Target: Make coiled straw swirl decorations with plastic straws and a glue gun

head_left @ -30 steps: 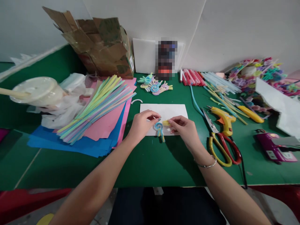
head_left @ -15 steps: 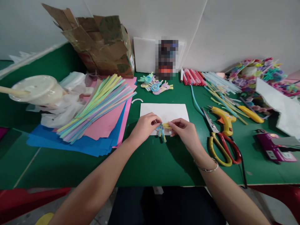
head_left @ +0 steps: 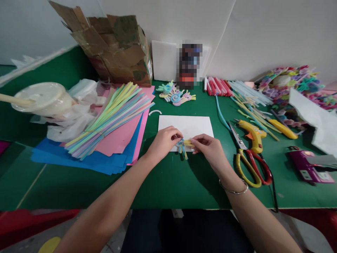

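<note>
Both of my hands meet over the near edge of a white sheet (head_left: 186,124) lying on the green table. My left hand (head_left: 166,140) pinches the left side of a small blue and yellow pipe-cleaner piece (head_left: 182,147), whose short ends hang down over the sheet's edge. Its yellow ends stick out to the right, and my right hand (head_left: 207,146) has them between thumb and fingers. The fingers hide part of the piece. Behind the sheet lie several coiled pastel pipe-cleaner shapes (head_left: 176,96).
Left are pastel pipe cleaners (head_left: 107,121) on pink and blue sheets (head_left: 105,167), a cardboard box (head_left: 121,52) and a lidded tub (head_left: 42,98). Right are scissors (head_left: 249,161), a yellow glue gun (head_left: 252,133), a yellow-handled cutter (head_left: 283,128) and a purple power socket (head_left: 305,165).
The view has shifted very slightly. Both hands keep hold of the pipe-cleaner piece in nearly the same place, and nothing else has visibly moved.
</note>
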